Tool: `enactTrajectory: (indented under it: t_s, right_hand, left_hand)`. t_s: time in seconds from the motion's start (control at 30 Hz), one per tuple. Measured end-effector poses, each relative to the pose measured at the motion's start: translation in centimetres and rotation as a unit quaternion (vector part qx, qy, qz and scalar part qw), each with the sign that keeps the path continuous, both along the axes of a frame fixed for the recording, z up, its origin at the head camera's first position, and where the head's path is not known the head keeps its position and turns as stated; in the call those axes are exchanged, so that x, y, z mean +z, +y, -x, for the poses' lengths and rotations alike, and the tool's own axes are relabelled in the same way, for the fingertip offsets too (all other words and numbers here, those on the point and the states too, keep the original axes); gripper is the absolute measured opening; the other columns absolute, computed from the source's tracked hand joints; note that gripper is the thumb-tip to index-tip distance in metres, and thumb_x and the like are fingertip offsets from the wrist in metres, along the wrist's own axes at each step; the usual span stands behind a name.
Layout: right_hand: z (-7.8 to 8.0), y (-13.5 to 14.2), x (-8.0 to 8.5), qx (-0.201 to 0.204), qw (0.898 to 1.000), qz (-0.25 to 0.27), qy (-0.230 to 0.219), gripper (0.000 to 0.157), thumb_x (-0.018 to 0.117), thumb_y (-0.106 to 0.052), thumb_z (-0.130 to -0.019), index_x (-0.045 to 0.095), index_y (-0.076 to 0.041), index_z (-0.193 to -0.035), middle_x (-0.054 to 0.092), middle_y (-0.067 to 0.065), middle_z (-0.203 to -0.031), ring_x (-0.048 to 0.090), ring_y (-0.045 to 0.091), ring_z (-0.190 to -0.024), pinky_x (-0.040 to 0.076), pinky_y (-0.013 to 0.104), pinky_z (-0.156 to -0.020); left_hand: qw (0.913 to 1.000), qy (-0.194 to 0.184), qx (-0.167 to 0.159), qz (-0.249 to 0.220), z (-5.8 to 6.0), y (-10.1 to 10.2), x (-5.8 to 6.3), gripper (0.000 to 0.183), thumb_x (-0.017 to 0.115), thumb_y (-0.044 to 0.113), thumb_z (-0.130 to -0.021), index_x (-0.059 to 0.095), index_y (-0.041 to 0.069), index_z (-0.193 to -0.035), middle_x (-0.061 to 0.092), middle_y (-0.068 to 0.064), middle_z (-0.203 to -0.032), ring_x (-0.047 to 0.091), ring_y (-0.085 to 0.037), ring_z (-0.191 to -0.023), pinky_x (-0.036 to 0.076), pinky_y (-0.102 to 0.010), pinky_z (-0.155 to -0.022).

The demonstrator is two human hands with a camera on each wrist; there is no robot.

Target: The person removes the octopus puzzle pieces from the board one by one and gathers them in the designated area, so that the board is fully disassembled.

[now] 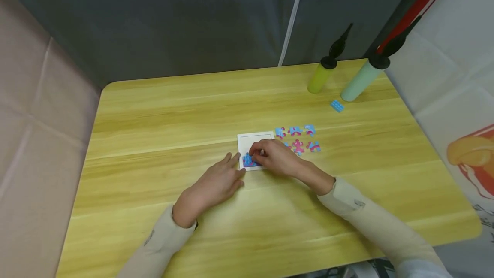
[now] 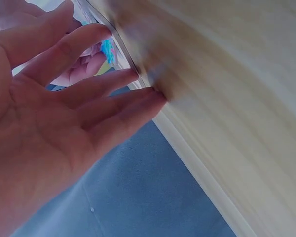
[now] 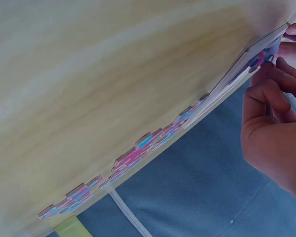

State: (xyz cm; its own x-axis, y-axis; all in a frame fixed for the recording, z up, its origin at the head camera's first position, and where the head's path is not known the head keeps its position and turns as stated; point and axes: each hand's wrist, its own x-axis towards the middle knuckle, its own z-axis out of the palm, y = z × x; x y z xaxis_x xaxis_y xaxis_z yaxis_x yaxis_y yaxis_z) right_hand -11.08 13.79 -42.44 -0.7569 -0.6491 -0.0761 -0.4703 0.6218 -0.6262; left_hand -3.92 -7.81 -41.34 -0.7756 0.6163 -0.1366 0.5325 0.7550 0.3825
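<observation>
A white puzzle tray (image 1: 254, 137) lies on the wooden table, with blue and purple jigsaw pieces (image 1: 248, 161) in its lower left corner. My right hand (image 1: 278, 158) is over the tray, thumb and fingers curled together at those pieces. It pinches a small puzzle piece, mostly hidden by the fingertips. The left hand (image 1: 216, 181) rests at the tray's left edge with fingers extended; in the left wrist view, its fingertips (image 2: 160, 98) touch down near that edge. Right of the tray, several loose pink and blue jigsaw pieces (image 1: 298, 146) lie in two rows, partly behind the right hand.
At the back right stand a yellow-green cylinder (image 1: 318, 80) and a mint cylinder (image 1: 360, 83), both with black pointed tops. A light blue toy brick (image 1: 337, 106) lies in front of them. Dark cloth (image 1: 173, 25) hangs behind the table (image 1: 154, 119).
</observation>
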Motion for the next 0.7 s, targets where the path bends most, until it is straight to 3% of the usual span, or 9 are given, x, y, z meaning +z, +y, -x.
enactTrajectory:
  t_s: [0.23,0.43,0.7]
  right_hand:
    - [0.0,-0.1,-0.1,-0.01,1.0,0.006,-0.02,0.006,0.067,-0.012,-0.099,0.073,-0.013,-0.1,0.073,-0.003,-0.088,0.061,0.008,-0.076,0.051,0.025,-0.07]
    - [0.0,0.2,0.2,-0.046,0.997,0.036,-0.056,0.005,0.067,-0.013,-0.1,0.072,-0.014,-0.101,0.075,0.0,-0.091,0.06,0.008,-0.068,0.05,0.025,-0.067]
    - [0.1,1.3,0.4,-0.06,0.995,0.059,-0.054,0.004,0.069,-0.011,-0.099,0.072,-0.011,-0.101,0.077,0.005,-0.094,0.061,0.008,-0.067,0.05,0.024,-0.065]
  left_hand:
    - [1.0,-0.005,0.005,0.003,0.1,0.1,0.1,0.025,0.067,0.024,-0.101,0.075,0.004,-0.114,0.047,-0.035,-0.152,0.046,-0.06,-0.138,0.046,-0.058,-0.111]
    - [0.9999,-0.012,0.008,-0.001,0.0,0.2,0.1,0.026,0.067,0.024,-0.101,0.075,0.004,-0.115,0.046,-0.035,-0.153,0.044,-0.06,-0.139,0.046,-0.059,-0.111]
    - [0.9999,-0.007,0.01,0.003,0.0,0.2,0.2,0.024,0.067,0.024,-0.1,0.075,0.005,-0.113,0.047,-0.035,-0.152,0.045,-0.06,-0.138,0.046,-0.059,-0.112]
